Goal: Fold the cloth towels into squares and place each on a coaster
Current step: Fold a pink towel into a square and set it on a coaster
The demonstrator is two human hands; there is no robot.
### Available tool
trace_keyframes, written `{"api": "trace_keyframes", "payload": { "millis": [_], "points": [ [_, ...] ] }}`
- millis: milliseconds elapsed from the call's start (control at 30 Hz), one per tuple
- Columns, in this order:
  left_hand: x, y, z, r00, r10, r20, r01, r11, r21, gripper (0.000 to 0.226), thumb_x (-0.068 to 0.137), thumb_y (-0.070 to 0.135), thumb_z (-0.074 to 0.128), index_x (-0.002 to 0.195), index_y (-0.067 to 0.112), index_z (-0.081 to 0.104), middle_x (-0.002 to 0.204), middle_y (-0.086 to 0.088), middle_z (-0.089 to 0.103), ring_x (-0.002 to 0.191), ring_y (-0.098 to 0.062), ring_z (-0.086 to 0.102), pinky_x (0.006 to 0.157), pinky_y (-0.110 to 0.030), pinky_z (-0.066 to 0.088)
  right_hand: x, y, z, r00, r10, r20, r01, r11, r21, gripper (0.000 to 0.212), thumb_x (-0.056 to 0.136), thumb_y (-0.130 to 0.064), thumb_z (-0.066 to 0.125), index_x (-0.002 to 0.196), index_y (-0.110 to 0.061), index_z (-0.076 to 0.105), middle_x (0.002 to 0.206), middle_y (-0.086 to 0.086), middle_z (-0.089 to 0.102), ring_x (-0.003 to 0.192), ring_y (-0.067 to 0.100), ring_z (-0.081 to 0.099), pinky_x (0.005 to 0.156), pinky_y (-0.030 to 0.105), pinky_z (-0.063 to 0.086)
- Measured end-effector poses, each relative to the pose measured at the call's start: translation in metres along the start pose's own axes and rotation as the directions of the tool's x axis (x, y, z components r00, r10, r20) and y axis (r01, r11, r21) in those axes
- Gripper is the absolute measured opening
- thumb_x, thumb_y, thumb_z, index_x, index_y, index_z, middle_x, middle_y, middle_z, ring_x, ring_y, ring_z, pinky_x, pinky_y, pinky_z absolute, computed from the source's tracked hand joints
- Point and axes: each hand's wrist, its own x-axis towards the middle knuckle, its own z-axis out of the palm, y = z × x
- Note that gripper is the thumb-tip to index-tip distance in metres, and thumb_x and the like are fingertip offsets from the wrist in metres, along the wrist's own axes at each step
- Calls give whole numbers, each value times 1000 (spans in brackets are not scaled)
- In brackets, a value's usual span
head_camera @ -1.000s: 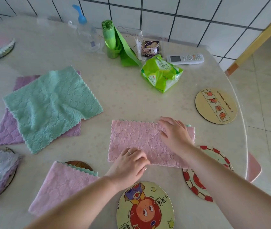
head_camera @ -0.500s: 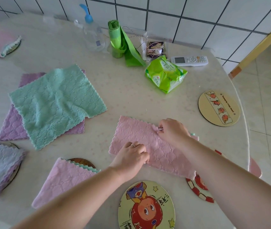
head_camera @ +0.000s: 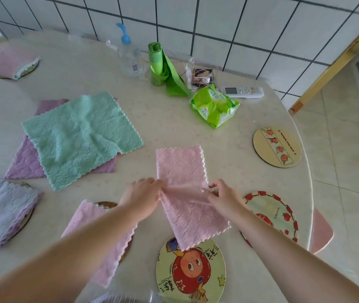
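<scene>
A pink towel, folded into a long strip, lies lengthwise away from me on the table. My left hand pinches its left edge at the middle and my right hand pinches its right edge opposite. Its near end overlaps a cartoon-face coaster. A red-rimmed coaster lies to the right and a yellow coaster further back. A folded pink towel covers a coaster at near left. A grey folded towel sits on another coaster.
A green towel lies spread over a purple towel at left. Another folded pink towel rests at far left. At the back stand a pump bottle, a green bag roll, a tissue pack and a remote.
The pink strip has been turned from lying crosswise to pointing away from me. Both hands moved from its top surface to its two side edges at the middle.
</scene>
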Motion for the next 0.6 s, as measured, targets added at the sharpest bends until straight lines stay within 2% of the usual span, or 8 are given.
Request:
{"api": "trace_keyframes", "payload": {
  "millis": [67,133,200,267,367,467,533,600],
  "points": [
    [-20,8,10,990,-98,97,119,961,-249,44,92,23,48,134,32,38,96,8,63,75,-7,59,62,-24,50,-14,7,1,999,-5,48,4,1000,31,45,89,-50,50,125,-25,39,98,-10,58,76,15,64,69,30,55],
    [-38,18,17,983,-83,166,142,913,-382,47,93,20,47,136,33,35,82,12,61,63,-2,55,53,-21,45,-25,14,5,997,-15,79,15,1000,-3,53,89,-42,54,135,-28,32,95,-7,59,67,13,58,64,30,52],
    [-50,28,23,981,-28,194,114,887,-447,49,93,16,48,137,34,35,87,15,60,69,0,56,60,-19,47,-31,18,10,997,-24,67,25,1000,-14,58,89,-29,56,139,-28,27,77,-2,56,55,10,46,52,27,41],
    [-54,33,28,979,-17,203,119,857,-502,47,93,13,49,135,32,41,108,13,60,90,-1,58,79,-17,46,-35,17,14,999,-32,26,33,999,-15,60,90,-24,55,141,-29,24,69,-2,52,51,10,42,48,27,35],
    [-56,38,29,980,-90,176,181,764,-619,45,91,4,46,129,27,51,118,10,60,101,-3,56,86,-14,44,-44,10,13,1000,-26,-12,27,998,56,59,92,-25,51,142,-33,21,81,3,59,52,13,50,49,32,41],
    [-64,45,21,949,-229,217,298,423,-856,43,88,-7,42,112,23,60,99,4,64,88,-9,62,73,-19,54,-58,5,13,1000,31,2,-31,976,217,57,94,-26,50,143,-36,21,106,-2,55,81,28,64,70,39,54],
    [-70,47,21,915,-287,283,350,219,-911,39,87,-9,44,103,21,64,92,-4,68,86,-16,65,72,-26,56,-67,10,18,997,69,19,-72,954,290,57,94,-27,50,142,-39,24,116,-5,51,73,23,61,56,28,51],
    [-80,46,27,887,-313,341,390,110,-914,34,88,-8,47,101,16,67,93,-11,69,88,-24,66,76,-34,58,-78,18,28,993,103,56,-116,932,343,52,94,-26,50,139,-42,32,119,-6,55,75,21,61,55,23,47]
  ]
}}
